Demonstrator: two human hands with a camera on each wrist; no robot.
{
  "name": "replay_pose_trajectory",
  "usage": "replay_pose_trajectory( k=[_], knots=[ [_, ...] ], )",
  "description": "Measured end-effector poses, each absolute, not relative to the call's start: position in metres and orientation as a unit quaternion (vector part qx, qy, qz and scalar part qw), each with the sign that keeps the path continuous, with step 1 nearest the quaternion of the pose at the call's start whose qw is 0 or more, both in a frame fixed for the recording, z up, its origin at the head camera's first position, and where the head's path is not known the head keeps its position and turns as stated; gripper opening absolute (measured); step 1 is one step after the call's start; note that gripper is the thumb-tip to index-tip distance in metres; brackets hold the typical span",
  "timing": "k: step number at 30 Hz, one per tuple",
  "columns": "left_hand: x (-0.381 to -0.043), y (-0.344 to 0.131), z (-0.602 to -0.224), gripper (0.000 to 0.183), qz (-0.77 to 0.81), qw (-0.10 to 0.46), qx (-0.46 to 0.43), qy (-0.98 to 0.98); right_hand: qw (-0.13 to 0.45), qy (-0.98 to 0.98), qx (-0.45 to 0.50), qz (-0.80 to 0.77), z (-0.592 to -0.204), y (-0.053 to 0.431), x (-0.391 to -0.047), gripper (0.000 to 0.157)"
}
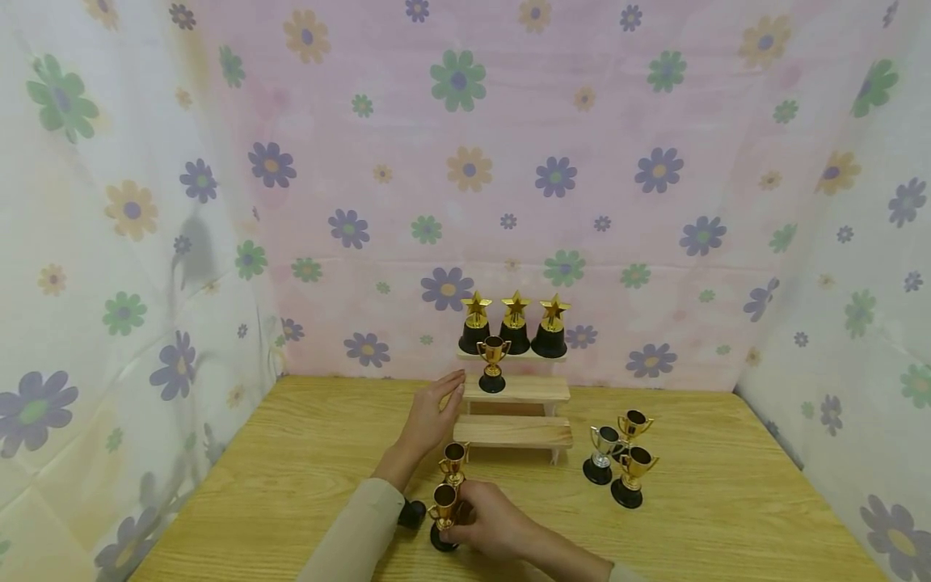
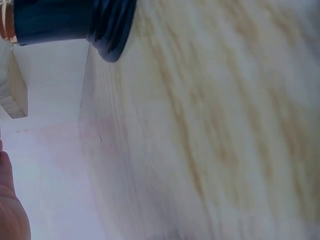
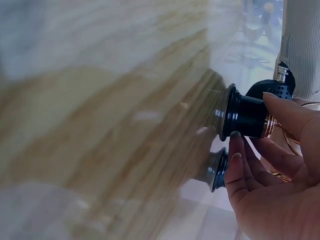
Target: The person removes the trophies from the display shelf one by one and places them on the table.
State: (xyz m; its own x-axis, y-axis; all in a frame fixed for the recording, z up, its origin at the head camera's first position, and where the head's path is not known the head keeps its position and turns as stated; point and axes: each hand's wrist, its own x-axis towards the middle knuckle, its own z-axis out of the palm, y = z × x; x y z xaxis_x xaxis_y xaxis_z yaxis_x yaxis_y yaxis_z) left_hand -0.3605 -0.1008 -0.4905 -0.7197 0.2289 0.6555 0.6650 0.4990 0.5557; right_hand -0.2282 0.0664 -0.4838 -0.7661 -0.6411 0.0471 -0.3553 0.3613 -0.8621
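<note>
My right hand (image 1: 494,521) pinches a small gold trophy cup (image 1: 444,501) by its black base (image 3: 251,116), thumb on one side and fingers on the other. Just behind it stands a second gold trophy cup (image 1: 454,459), its lower part partly hidden by the first. My left hand (image 1: 427,419) lies along the left side of a three-step wooden stand (image 1: 512,432), fingers straight and holding nothing. On the middle step is another gold trophy cup (image 1: 492,354). Three star trophies (image 1: 515,323) line the top step.
To the right of the stand, a silver trophy cup (image 1: 600,455) is grouped with two gold ones (image 1: 629,477) on the wooden table (image 1: 698,485). Flowered cloth (image 1: 465,218) hangs behind and at both sides. My left forearm crosses the table left of the cups.
</note>
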Motion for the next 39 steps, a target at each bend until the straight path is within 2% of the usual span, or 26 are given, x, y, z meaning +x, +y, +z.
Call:
replay_pose_trajectory(
  k=[18,24,32,39],
  knots=[
    [-0.36,-0.103,-0.492,0.035,-0.421,0.236,-0.259,-0.837,0.163,0.804,-0.305,-0.484,-0.488,0.071,-0.23,0.017],
    [-0.36,-0.104,-0.491,0.035,-0.424,0.234,-0.257,-0.836,0.14,0.816,-0.309,-0.468,-0.484,0.08,-0.23,0.022],
    [-0.36,-0.104,-0.49,0.035,-0.423,0.226,-0.252,-0.841,0.109,0.834,-0.304,-0.446,-0.47,0.102,-0.227,0.037],
    [-0.36,-0.103,-0.489,0.035,-0.424,0.229,-0.257,-0.838,0.085,0.847,-0.301,-0.429,-0.456,0.122,-0.228,0.039]
  ],
)
